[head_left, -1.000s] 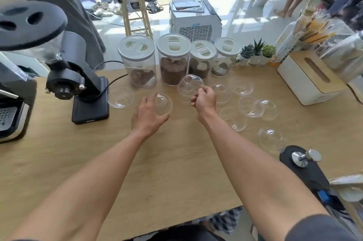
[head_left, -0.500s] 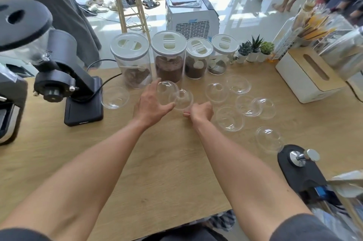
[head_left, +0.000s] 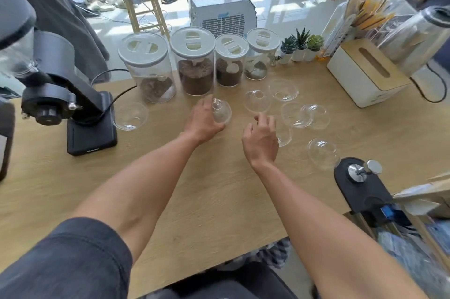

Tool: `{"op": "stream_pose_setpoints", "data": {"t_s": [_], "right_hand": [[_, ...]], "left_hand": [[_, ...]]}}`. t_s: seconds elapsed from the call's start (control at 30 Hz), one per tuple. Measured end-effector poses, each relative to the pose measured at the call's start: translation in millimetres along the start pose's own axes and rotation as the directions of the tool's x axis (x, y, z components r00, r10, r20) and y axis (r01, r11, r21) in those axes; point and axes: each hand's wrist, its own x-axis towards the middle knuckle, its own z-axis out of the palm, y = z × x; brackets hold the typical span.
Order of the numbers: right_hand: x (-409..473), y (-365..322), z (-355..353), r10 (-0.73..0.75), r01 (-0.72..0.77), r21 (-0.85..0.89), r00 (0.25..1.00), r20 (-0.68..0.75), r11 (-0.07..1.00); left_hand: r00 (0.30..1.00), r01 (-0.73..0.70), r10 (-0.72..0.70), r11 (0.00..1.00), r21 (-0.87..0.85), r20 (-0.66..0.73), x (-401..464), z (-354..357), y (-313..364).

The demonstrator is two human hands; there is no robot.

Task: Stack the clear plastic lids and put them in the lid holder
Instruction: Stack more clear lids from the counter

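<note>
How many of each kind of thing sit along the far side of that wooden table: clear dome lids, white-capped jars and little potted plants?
Clear dome lids: 8. One is in the left hand, one lies alone by the grinder, one is partly behind the right hand, and five are loose on the right.
White-capped jars: 4
Small potted plants: 3
Total: 15

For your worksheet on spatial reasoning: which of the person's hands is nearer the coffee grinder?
Left. The left hand, holding lids, is closer to the coffee grinder; the right hand lies beyond it, farther away.
</note>
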Motion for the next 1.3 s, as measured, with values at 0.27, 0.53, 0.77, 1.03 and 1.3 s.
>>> {"op": "stream_pose_setpoints", "data": {"t_s": [0.27,0.53,0.77,1.03,1.3], "right_hand": [[-7,20,-7,0.108,-0.079,-0.283,0.990,0.088,0.956],[-6,8,-2,0.102,-0.065,-0.316,0.990,0.102,0.947],[-14,9,6,0.040,-0.021,-0.311,0.998,0.055,0.950],[-12,-33,10,-0.147,0.227,0.320,0.955,-0.257,0.920],[12,-56,35,0.270,-0.260,0.782,0.955,0.121,0.567]], "left_hand": [[0.996,0.012,-0.011,1.000,0.013,-0.091,-20,1,-17],[0.909,0.352,-0.181,0.815,0.460,-0.376,-47,-42,-77],[0.899,0.424,-0.250,0.704,0.569,-0.360,-49,-51,-97],[0.901,0.355,-0.177,0.827,0.436,-0.397,-54,-48,-76],[0.851,0.124,-0.074,0.990,0.063,-0.519,-57,-46,-29]]}}
